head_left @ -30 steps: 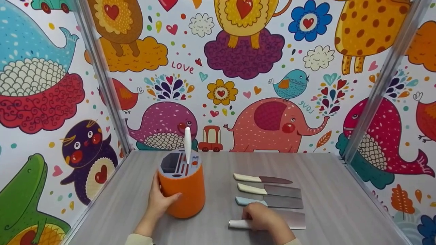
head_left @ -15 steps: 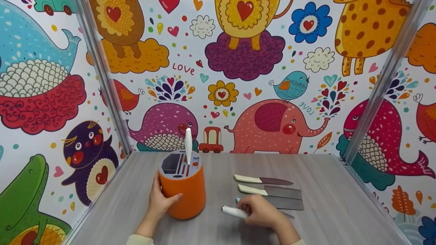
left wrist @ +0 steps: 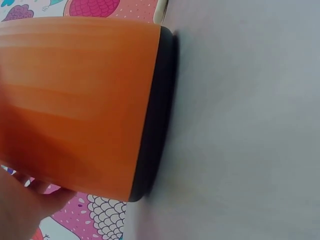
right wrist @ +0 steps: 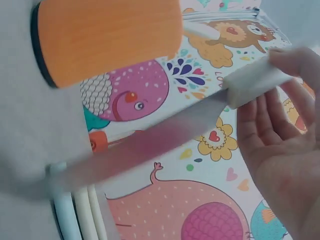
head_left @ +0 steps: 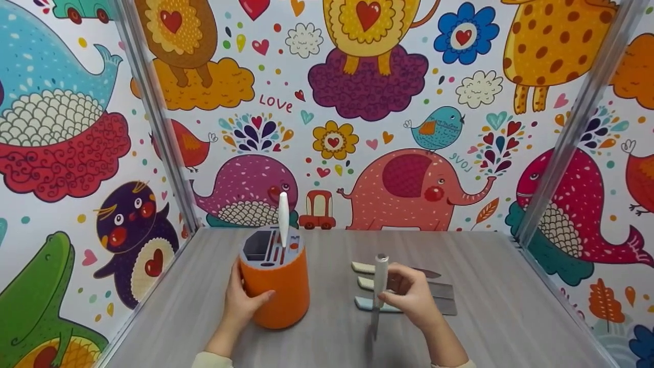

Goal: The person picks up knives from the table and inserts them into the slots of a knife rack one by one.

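My left hand (head_left: 245,299) grips the left side of an orange knife block (head_left: 283,296), thumb across its front. The block stands upright on the table, and a white-handled utensil (head_left: 283,217) rises from its grey slotted top. My right hand (head_left: 411,294) holds a white-handled cleaver (head_left: 380,276) upright, handle up and blade pointing down, right of the block. In the right wrist view the cleaver's blade (right wrist: 175,125) is blurred. Behind the right hand lie a light-blue-handled knife (head_left: 370,305) and two cream-handled knives (head_left: 365,282), partly hidden by the hand.
The grey wood-look table (head_left: 327,347) is enclosed by walls (head_left: 286,128) printed with cartoon animals. Metal posts (head_left: 557,128) stand at the back corners. The three lying knives have their handles toward the block.
My right hand has lifted the cleaver off the table, from the front of the knife row, and turned it from lying flat to handle up. The left hand and block have stayed put.
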The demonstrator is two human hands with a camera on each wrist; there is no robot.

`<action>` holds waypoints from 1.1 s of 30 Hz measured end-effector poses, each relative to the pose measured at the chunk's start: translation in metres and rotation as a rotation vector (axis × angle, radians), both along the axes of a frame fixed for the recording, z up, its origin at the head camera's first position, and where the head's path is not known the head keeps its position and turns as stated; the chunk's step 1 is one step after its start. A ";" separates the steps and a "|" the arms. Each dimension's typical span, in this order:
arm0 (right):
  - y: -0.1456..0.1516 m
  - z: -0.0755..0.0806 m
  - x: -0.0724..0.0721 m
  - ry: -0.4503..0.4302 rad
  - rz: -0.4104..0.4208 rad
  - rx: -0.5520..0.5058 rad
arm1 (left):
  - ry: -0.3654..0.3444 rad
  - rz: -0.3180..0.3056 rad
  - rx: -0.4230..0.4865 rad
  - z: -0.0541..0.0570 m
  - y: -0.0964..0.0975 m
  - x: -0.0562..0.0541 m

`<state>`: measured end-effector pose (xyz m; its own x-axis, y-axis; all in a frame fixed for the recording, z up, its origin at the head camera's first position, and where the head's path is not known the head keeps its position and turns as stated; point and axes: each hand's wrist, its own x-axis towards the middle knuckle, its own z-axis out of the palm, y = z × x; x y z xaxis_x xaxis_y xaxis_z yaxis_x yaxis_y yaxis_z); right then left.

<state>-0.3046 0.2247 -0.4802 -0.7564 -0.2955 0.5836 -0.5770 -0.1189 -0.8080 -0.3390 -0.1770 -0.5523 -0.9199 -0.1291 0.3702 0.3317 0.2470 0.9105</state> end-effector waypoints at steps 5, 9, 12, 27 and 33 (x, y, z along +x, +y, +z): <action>-0.005 0.002 0.005 -0.124 -0.134 -0.088 | 0.013 0.028 -0.029 0.002 0.001 0.004; -0.007 0.006 0.008 -0.185 -0.183 -0.108 | 0.029 0.055 -0.061 0.007 0.004 0.006; -0.007 0.009 0.010 -0.217 -0.194 -0.119 | 0.046 0.071 -0.064 0.015 0.008 0.006; -0.017 0.010 0.014 -0.242 -0.169 -0.107 | 0.538 0.436 -0.258 0.092 0.071 0.045; -0.026 0.011 0.014 -0.248 -0.150 -0.069 | 0.535 0.189 -0.170 0.119 0.119 0.057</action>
